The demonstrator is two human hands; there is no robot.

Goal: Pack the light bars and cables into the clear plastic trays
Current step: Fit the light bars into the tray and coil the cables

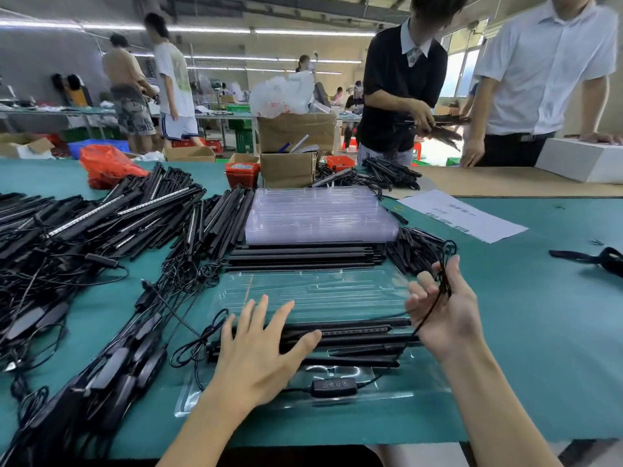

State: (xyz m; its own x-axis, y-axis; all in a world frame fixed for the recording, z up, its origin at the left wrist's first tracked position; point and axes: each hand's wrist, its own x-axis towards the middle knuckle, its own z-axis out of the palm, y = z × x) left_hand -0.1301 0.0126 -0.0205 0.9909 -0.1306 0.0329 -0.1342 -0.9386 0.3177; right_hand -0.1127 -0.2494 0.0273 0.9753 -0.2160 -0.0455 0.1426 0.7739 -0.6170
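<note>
A clear plastic tray (pixel 313 291) lies on the green table in front of me. Black light bars (pixel 354 332) sit across its near half. A black inline controller (pixel 333 387) rests in the tray's front slot. My left hand (pixel 259 352) lies flat with spread fingers on the left ends of the bars. My right hand (pixel 445 311) is raised palm-up at the tray's right edge, with a looped black cable (pixel 443 271) running between its fingers and thumb down to the bars.
A stack of clear trays (pixel 320 214) stands behind, with loose bars (pixel 303 256) in front of it. A big heap of bars and cables (pixel 84 237) covers the left. Cardboard boxes (pixel 290 170), a paper sheet (pixel 462 214) and two people stand beyond.
</note>
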